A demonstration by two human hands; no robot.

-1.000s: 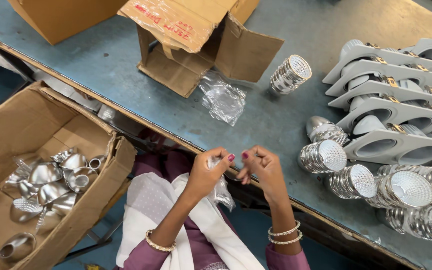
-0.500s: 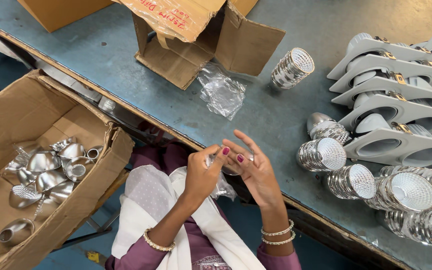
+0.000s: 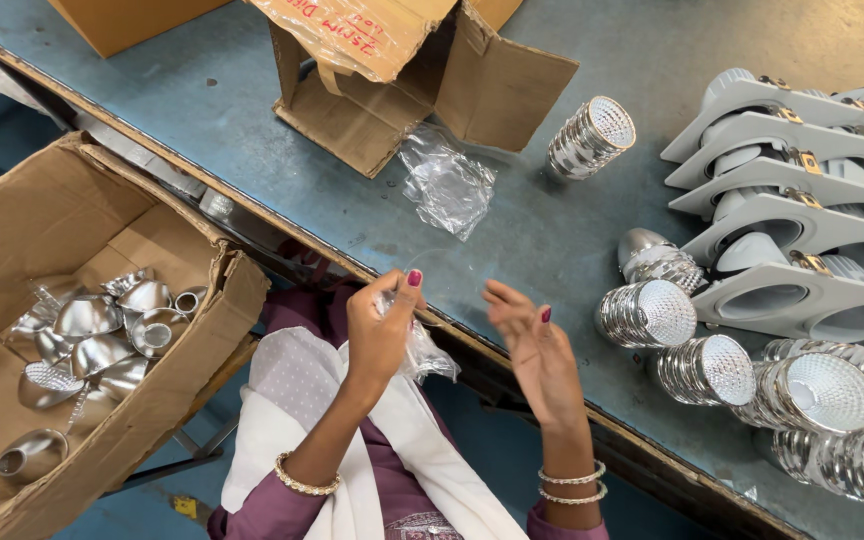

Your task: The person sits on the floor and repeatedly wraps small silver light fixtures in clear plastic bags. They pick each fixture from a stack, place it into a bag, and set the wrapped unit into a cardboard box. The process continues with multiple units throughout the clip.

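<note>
Reading leftward first, I see a cardboard box (image 3: 12, 240) of silver reflectors (image 3: 102, 335); my left hand (image 3: 382, 335) pinches a clear plastic bag (image 3: 430, 357) at the table (image 3: 202, 120) edge; my right hand (image 3: 537, 350) spread, released; stacked reflectors (image 3: 732, 370) farther right.

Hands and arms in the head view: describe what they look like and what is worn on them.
Both forearms are bare, with no sleeves reaching the wrists. The left hand has dark pink polish on the nails and one beaded gold bangle on the wrist. The right hand has the same pink polish and two thin silver beaded bangles. No gloves, and no rings that can be made out.
</note>
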